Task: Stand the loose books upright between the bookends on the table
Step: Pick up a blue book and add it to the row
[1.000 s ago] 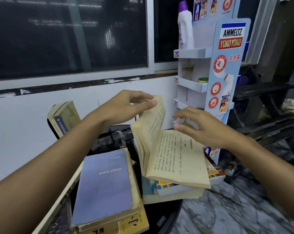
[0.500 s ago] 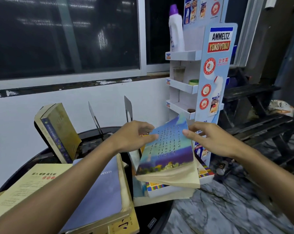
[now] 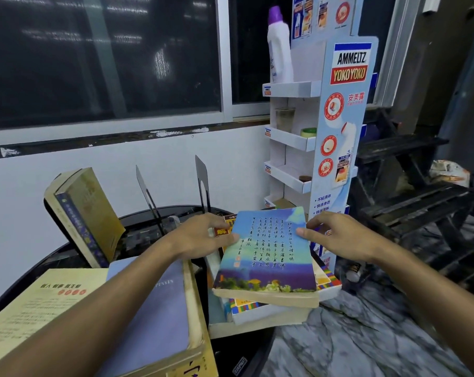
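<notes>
Dark window [image 3: 102,58], white wall [image 3: 121,175], perhaps marble floor [image 3: 366,338].

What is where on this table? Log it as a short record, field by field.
table: black round top
bookends: left bookend and right bookend, black metal, apart, no book between them
blue-cover book: closed, cover up, on top of the right stack
left hand: grips the blue-cover book's left edge
right hand: grips its right edge, thumb on the cover
olive book: leans tilted, left of both bookends
purple book: lies flat, partly under the left forearm
task state: nothing stood between the bookends yet
</notes>
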Tool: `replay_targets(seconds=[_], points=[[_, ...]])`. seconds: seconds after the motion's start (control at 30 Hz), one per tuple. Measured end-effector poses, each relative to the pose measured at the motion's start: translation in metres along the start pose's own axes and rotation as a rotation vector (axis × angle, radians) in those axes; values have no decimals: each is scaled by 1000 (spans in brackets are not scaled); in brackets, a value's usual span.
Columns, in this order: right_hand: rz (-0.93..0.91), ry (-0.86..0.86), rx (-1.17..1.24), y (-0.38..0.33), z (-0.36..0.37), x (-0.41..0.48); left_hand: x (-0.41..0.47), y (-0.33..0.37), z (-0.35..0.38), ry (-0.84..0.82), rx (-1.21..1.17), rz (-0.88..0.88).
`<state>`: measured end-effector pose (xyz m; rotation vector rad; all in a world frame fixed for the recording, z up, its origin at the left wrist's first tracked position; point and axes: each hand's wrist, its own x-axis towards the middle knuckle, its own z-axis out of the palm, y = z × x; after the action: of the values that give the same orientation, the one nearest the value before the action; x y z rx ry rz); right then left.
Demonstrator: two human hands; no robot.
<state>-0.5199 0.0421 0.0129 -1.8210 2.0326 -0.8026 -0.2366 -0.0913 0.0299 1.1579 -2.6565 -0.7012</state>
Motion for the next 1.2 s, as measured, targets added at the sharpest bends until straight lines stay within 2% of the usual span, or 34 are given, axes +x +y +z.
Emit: replay_targets(seconds=[0.2, 0.3, 0.5, 0.6, 0.8, 0.93, 1.2], points=[[66, -63, 94, 6, 3, 5, 8, -4, 9, -14, 5, 27], [90, -39, 125, 3, 3, 6, 10, -5, 11, -23, -15, 11], [71, 32, 167, -3, 5, 6, 1, 0, 12, -9, -221, 18], [50, 45, 217, -8, 4, 4, -5, 5, 11, -22, -417, 57], [-20, 123, 285, -28, -7, 6, -14, 2, -1, 93, -610, 118], [-67, 189, 338, -48, -19, 13, -19, 8, -18, 235, -704, 179], [-213, 349, 291, -80, -40, 27, -25, 9, -38, 416, -690, 298]])
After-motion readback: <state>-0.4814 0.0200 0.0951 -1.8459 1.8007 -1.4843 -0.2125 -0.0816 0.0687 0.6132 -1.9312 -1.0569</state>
